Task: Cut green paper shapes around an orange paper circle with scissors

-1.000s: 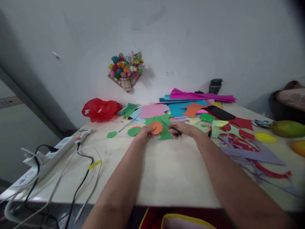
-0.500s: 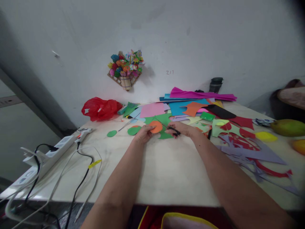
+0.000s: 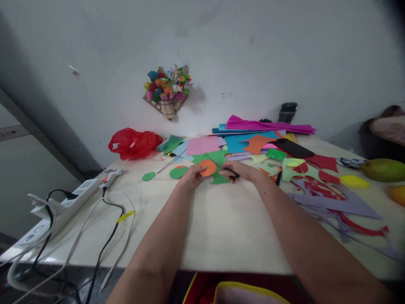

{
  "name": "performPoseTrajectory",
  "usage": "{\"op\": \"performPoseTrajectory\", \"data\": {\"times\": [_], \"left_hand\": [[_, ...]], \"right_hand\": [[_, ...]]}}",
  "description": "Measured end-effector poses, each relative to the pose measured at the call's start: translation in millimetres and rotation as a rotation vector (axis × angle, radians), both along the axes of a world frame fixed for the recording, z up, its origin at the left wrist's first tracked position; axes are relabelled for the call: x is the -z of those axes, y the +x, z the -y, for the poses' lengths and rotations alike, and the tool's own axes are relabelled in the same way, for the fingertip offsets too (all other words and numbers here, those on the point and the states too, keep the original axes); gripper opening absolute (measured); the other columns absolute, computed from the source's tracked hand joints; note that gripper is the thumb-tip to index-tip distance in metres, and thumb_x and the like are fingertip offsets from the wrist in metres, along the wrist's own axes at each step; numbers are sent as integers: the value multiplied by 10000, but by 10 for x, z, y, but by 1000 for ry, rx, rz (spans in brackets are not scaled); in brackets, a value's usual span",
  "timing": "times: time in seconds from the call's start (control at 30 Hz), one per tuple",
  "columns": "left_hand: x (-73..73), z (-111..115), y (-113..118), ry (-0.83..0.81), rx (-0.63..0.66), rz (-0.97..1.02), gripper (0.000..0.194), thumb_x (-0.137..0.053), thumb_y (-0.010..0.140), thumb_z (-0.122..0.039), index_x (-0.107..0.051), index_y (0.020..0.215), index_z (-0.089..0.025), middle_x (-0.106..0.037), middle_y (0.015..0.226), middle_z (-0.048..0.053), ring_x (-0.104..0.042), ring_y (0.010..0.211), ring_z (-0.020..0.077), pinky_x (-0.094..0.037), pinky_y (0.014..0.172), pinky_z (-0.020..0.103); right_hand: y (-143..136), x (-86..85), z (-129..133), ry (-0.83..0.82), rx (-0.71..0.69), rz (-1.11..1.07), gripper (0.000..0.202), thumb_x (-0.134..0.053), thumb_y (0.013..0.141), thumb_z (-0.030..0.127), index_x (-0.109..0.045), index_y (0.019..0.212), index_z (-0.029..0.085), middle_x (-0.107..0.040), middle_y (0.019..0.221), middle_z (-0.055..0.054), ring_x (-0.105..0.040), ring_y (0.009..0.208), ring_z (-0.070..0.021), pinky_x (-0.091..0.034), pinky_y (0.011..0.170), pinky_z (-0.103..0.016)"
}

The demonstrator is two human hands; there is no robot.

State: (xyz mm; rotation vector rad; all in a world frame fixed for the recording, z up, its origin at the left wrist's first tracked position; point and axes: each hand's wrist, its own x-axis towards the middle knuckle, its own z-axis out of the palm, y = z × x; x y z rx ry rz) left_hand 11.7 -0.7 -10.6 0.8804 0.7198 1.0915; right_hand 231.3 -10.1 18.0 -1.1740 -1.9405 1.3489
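Note:
Between thumb and fingers, my left hand [image 3: 191,177] pinches an orange paper circle [image 3: 208,168] by its left edge. My right hand [image 3: 238,168] grips black-handled scissors [image 3: 232,172], whose blades point up and left, close to the circle's upper right edge. Whether the blades touch the circle I cannot tell. Beneath and behind both lies a green paper sheet [image 3: 220,179] with curved cut edges. Left of my left hand are a green paper circle [image 3: 177,173], with a bit of orange showing at its top, and a smaller green piece [image 3: 148,176].
Coloured sheets, including a pink one [image 3: 202,146], spread along the back. Purple and red scraps [image 3: 344,202] cover the right side, near a mango [image 3: 382,169]. At left are a red plastic bag [image 3: 134,144], a white power strip [image 3: 63,209] and loose cables.
Hardly anything differs: both hands keep their hold on the circle and the scissors in nearly the same place. The view has shifted very slightly.

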Motion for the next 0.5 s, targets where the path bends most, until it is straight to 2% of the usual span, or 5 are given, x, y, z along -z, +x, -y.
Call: {"op": "performPoseTrajectory", "data": {"times": [0.17, 0.5], "left_hand": [[-17, 14, 11, -13, -25, -20, 85, -627, 767, -32, -703, 801, -48, -755, 789, 140, -706, 644, 173, -613, 669, 275], [-22, 19, 5, -9, -31, -17, 77, -638, 766, -27, -699, 803, -57, -751, 765, 125, -706, 623, 165, -609, 657, 258]], "right_hand": [[2, -12, 9, -8, 11, -9, 328, -687, 713, 476, -540, 744, 185, -530, 496, 47, -511, 406, -102, -321, 411, -232], [22, 68, -63, 66, 25, 32, 316, -702, 711, 467, -547, 724, 193, -478, 462, 61, -469, 407, -94, -301, 412, -223]]}}
